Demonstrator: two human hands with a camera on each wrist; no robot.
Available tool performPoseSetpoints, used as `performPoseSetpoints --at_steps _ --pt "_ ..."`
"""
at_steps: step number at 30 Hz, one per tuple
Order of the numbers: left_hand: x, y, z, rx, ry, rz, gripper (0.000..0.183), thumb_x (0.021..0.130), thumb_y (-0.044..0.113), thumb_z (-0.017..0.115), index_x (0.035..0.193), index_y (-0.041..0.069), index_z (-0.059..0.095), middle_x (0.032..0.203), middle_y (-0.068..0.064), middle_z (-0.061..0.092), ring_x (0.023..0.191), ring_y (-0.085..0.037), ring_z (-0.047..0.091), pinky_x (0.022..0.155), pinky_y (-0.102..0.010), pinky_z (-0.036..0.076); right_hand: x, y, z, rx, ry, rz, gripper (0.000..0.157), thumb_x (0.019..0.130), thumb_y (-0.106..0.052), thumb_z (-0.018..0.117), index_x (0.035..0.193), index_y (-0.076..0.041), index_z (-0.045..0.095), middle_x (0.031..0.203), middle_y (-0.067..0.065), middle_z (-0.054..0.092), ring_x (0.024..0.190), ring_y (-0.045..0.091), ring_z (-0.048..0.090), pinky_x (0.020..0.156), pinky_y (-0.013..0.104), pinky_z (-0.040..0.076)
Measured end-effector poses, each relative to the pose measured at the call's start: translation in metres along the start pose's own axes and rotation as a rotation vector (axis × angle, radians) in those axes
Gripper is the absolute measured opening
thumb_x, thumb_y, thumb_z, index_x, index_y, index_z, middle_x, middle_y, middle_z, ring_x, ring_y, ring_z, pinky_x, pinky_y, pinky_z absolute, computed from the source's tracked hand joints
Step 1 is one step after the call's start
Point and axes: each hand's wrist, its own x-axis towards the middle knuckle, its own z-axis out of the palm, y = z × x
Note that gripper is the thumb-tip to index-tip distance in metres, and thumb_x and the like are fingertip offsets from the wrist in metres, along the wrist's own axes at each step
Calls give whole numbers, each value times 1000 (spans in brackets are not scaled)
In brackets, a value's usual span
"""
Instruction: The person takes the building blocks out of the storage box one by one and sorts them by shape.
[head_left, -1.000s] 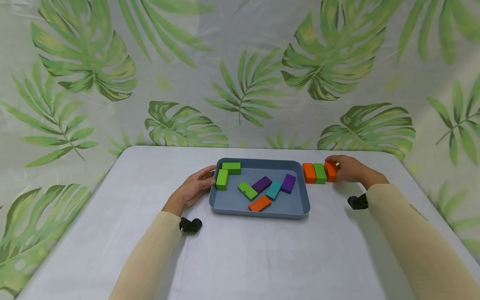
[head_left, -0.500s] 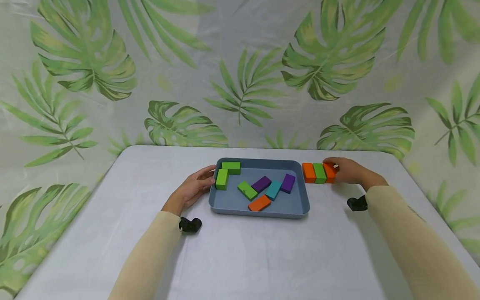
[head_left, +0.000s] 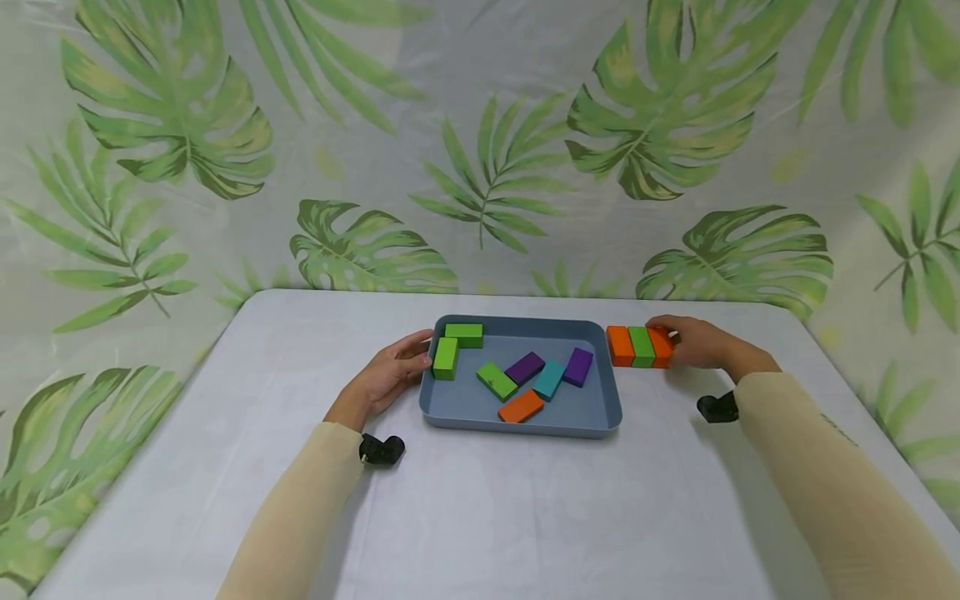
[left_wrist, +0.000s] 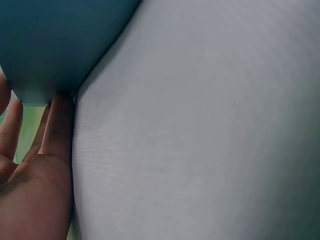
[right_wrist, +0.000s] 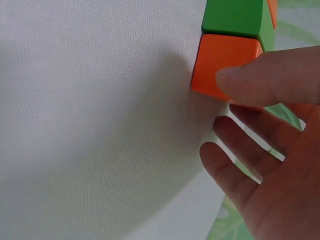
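My left hand [head_left: 386, 375] rests against the left wall of a blue-grey tray [head_left: 450, 422], its fingers fairly straight. In the left wrist view those fingers [left_wrist: 59, 130] touch the tray wall [left_wrist: 55, 45] just above the cloth. My right hand [head_left: 701, 342] pinches an orange block [head_left: 661, 348] at the right end of a short row. Its thumb lies on the block in the right wrist view, where the other fingers [right_wrist: 245, 145] are spread below. Beside that block stand a green block [head_left: 641, 347] and another orange block [head_left: 619, 346], the latter close to the tray's right wall.
Inside the tray, two green blocks [head_left: 446, 358] form a corner at the left. Loose green [head_left: 497, 381], purple [head_left: 524, 367], teal [head_left: 549, 381] and orange blocks [head_left: 521, 407] lie around the middle, with a second purple block [head_left: 577, 367] further right. White cloth [head_left: 525, 517] covers the table.
The orange block in my right hand has shifted slightly left and now sits up against the green block, closing a small gap. My left hand and the tray have stayed in place.
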Motion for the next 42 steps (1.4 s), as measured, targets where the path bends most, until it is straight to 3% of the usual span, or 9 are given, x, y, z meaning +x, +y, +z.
performPoseSetpoints --at_steps 4,9,14,18,21,26,30,36,42 --pt "0 1 0 1 -4 -2 62 99 9 57 156 19 34 165 -12 25 151 -29 29 125 -46 24 -1 -1 -4 18 -39 -5 79 77 0 60 150 1 32 146 35 36 122 51 46 100 59 46" --pt "-1 2 1 1 -4 -2 62 99 9 57 156 20 34 165 -11 25 151 -28 30 125 -46 24 -3 -13 -18 -4 -36 -85 82 78 -3 57 153 6 24 152 40 25 129 59 43 101 65 45" --pt "-3 2 -1 15 -9 11 63 99 9 57 156 19 32 165 -12 25 151 -29 30 125 -46 24 -4 -44 -32 -89 121 -180 67 87 -8 57 148 8 35 151 36 30 125 56 46 100 67 44" --pt "-4 1 -2 22 -12 12 63 99 9 57 157 19 31 165 -12 24 151 -30 29 125 -46 24 -3 -87 -35 -87 293 -266 49 93 -9 57 140 4 48 145 32 39 121 48 48 101 65 43" --pt "-4 2 -3 27 -9 13 63 99 9 57 157 19 31 165 -12 24 151 -30 29 125 -46 23 1 -123 -31 -91 333 -374 41 94 -7 56 134 2 56 139 26 51 121 43 51 103 61 43" --pt "-2 4 -2 39 -4 9 63 99 10 57 156 20 32 165 -11 25 151 -29 29 125 -47 23 8 -182 -14 -246 221 -527 35 94 -9 59 129 -2 63 128 20 62 120 37 56 103 54 47" --pt "-1 5 -2 43 1 1 63 99 10 57 156 21 32 165 -11 25 151 -29 29 125 -46 23 12 -216 2 -324 139 -590 34 94 -9 61 127 -3 64 127 18 63 118 35 58 101 49 49" --pt "1 2 -3 41 11 -3 63 99 10 57 156 21 33 165 -11 26 152 -28 29 125 -46 23 28 -242 27 -353 29 -560 40 94 -10 59 134 -5 61 130 16 61 118 30 59 101 44 50" --pt "1 0 -5 47 2 -12 62 99 12 58 156 23 33 165 -10 26 151 -28 29 125 -45 25 44 -254 53 -309 -55 -518 43 96 -12 61 138 -7 58 130 15 59 120 28 59 104 42 49"
